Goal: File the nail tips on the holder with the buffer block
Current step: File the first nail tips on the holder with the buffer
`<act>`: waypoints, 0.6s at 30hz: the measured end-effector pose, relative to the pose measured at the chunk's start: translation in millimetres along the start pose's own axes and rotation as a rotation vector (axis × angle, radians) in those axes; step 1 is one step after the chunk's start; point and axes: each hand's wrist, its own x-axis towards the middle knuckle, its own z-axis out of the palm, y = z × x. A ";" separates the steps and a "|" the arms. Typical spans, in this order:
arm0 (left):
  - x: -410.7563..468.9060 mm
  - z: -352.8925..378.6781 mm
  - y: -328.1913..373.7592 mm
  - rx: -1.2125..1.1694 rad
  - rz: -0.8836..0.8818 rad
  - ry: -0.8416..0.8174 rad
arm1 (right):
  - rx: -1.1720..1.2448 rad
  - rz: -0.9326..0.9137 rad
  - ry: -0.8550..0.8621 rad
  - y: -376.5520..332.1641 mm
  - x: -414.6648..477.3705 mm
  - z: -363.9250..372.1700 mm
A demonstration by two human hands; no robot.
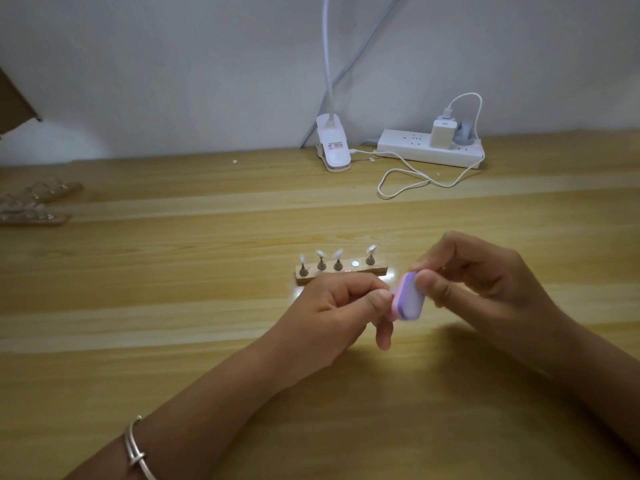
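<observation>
Grips buffer block (410, 301) in right hand (485, 282), thumb and curled fingers clamped across it, over table (173, 306) at near centre. Pinches in left hand (329, 306), thumb against curled forefinger, a small item at block's left face; hidden, identity not determinable. Locates holder (377, 270) on table just beyond both hands, with four nail tips (320, 254) upright on its pegs.

Home desk: wooden tabletop (173, 271), clip lamp (332, 147), power strip (408, 147).

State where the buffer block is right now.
In the head view, the buffer block is right of centre, pinched by the right hand, beside the left hand and in front of the wooden holder.
</observation>
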 end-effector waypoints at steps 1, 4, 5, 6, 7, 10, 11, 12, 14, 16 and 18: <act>-0.3 -0.1 0.3 0.002 0.001 -0.004 | 0.025 0.017 0.034 0.9 1.7 -4.5; -0.9 0.9 2.6 0.052 0.040 -0.005 | 0.199 0.095 0.118 1.8 3.3 -8.5; -0.4 1.2 2.5 0.090 0.059 0.013 | 0.232 0.098 0.097 1.4 2.2 -6.0; 0.0 1.4 1.7 0.127 0.072 0.032 | 0.223 0.091 0.056 1.5 0.6 -2.6; 0.5 1.5 0.9 0.152 0.084 0.046 | 0.174 0.086 0.011 1.5 -1.0 0.4; 1.2 0.6 -2.1 0.151 0.096 0.077 | 0.033 0.083 -0.029 1.3 -1.5 -0.2; 1.4 0.1 -3.2 0.145 0.089 0.090 | 0.035 0.091 -0.008 1.0 -0.7 -1.7; 1.5 -0.1 -3.9 0.140 0.083 0.098 | 0.046 0.101 0.011 1.6 -0.3 -2.6; 1.7 0.0 -5.2 0.136 0.083 0.101 | 0.053 0.106 0.010 1.5 -1.0 0.1; 2.0 0.0 -6.6 0.130 0.093 0.104 | 0.030 0.083 -0.029 0.5 -2.8 4.5; 2.3 0.0 -6.9 0.124 0.095 0.118 | 0.006 0.069 -0.049 -0.9 -1.7 3.4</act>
